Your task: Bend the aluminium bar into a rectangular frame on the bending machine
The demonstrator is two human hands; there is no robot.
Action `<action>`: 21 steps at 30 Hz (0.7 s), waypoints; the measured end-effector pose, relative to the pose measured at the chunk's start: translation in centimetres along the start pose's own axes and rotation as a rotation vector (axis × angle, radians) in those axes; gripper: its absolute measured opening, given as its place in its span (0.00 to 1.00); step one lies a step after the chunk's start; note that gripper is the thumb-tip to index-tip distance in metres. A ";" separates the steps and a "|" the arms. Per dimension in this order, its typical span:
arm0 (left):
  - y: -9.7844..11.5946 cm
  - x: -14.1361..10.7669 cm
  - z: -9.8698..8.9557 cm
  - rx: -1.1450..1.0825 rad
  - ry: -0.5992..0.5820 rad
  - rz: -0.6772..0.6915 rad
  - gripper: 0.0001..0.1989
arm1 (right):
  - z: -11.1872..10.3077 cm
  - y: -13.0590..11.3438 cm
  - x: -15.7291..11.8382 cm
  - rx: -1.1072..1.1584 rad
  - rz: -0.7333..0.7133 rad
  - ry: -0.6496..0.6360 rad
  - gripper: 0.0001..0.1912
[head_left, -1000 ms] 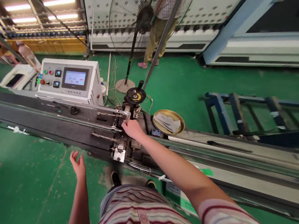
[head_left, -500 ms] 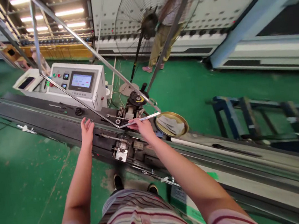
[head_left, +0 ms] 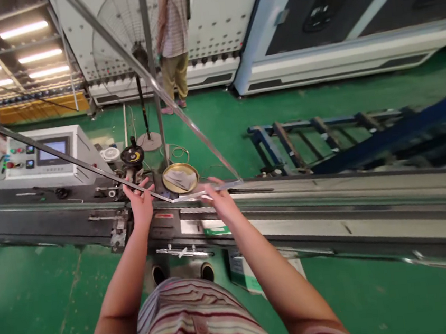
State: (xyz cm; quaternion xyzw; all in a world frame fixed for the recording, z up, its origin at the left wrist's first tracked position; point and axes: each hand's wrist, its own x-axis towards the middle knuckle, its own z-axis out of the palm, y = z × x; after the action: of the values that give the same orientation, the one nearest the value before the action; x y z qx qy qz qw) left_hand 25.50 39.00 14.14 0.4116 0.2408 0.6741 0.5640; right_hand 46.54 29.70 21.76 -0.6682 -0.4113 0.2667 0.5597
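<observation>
A thin, shiny metal strip bent into a large angular frame rises in front of me. My right hand grips its short lower side near the right-hand corner. Around the long side running up to the left, near the other lower corner, the fingers of my left hand are curled loosely. Between and behind the hands is a round gold dish with pale cloth-like pieces inside. Below the frame stretches a long machine bed. A black handwheel stands just beyond my left hand.
A control box with a screen sits at the left. Behind it are a standing fan and another person. A blue metal rack lies on the right. A carton is under the bed near my feet.
My view has shifted right along the bed, and the frame has moved right with my right hand. My left hand, apart from the strip before, now has its fingers around it.
</observation>
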 end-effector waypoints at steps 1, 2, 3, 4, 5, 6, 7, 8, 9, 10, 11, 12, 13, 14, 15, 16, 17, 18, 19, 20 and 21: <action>-0.1 -0.8 2.0 0.033 0.002 0.018 0.33 | -2.8 -0.4 -0.3 -0.047 -0.110 0.164 0.51; -0.1 -1.6 4.0 0.066 -0.001 0.037 0.33 | -5.6 -0.9 -0.7 -0.150 -0.246 0.351 0.55; -0.2 -2.3 6.0 0.097 -0.012 0.052 0.32 | -8.2 -1.5 -1.2 -0.317 -0.385 0.512 0.54; -0.3 -3.1 7.9 0.126 -0.028 0.064 0.31 | -10.6 -2.1 -1.8 -0.540 -0.513 0.611 0.51; -0.5 -3.8 9.7 0.152 -0.048 0.070 0.31 | -12.8 -2.7 -2.4 -0.771 -0.617 0.636 0.44; -0.7 -4.5 11.5 0.174 -0.068 0.075 0.31 | -14.6 -3.2 -2.9 -0.961 -0.673 0.621 0.38; -1.1 -5.2 13.1 0.192 -0.086 0.079 0.30 | -16.3 -3.6 -3.3 -1.116 -0.687 0.591 0.33; -1.5 -5.7 14.6 0.208 -0.102 0.083 0.30 | -17.8 -3.8 -3.4 -1.218 -0.658 0.566 0.30; -2.1 -6.2 15.9 0.217 -0.118 0.087 0.30 | -19.1 -3.9 -3.4 -1.273 -0.602 0.551 0.27; -2.7 -6.5 17.0 0.223 -0.137 0.091 0.30 | -20.3 -3.8 -3.1 -1.295 -0.540 0.535 0.26; -3.3 -6.8 18.0 0.231 -0.159 0.092 0.29 | -21.5 -3.6 -2.6 -1.298 -0.487 0.503 0.24; -4.0 -7.0 18.8 0.242 -0.183 0.095 0.29 | -22.5 -3.4 -2.0 -1.289 -0.438 0.459 0.22; -4.6 -7.2 19.4 0.255 -0.208 0.097 0.30 | -23.5 -3.1 -1.3 -1.277 -0.390 0.411 0.21; -5.1 -7.2 19.9 0.268 -0.229 0.102 0.30 | -24.4 -2.9 -0.6 -1.273 -0.335 0.362 0.20; -5.6 -7.2 20.2 0.281 -0.246 0.111 0.30 | -25.0 -2.8 0.0 -1.283 -0.273 0.323 0.20; -6.0 -7.2 20.5 0.292 -0.258 0.118 0.30 | -25.5 -2.8 0.5 -1.305 -0.206 0.297 0.19; -6.4 -7.1 20.7 0.299 -0.265 0.126 0.30 | -25.7 -2.8 0.9 -1.333 -0.147 0.282 0.19; -6.7 -7.0 20.7 0.308 -0.268 0.133 0.30 | -25.8 -2.9 1.3 -1.361 -0.104 0.270 0.19; -7.0 -6.8 20.6 0.319 -0.269 0.140 0.30 | -25.6 -3.0 1.5 -1.384 -0.077 0.259 0.20; -7.2 -6.6 20.4 0.333 -0.270 0.147 0.30 | -25.3 -3.1 1.8 -1.398 -0.061 0.249 0.21; -7.4 -6.4 20.0 0.348 -0.269 0.151 0.29 | -24.8 -3.2 2.0 -1.403 -0.050 0.238 0.21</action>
State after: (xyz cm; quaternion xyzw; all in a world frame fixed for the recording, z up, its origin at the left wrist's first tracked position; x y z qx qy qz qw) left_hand 46.35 31.91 17.44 0.6057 0.2446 0.6016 0.4597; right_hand 67.00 18.38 30.77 -0.8859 -0.4371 -0.1484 0.0447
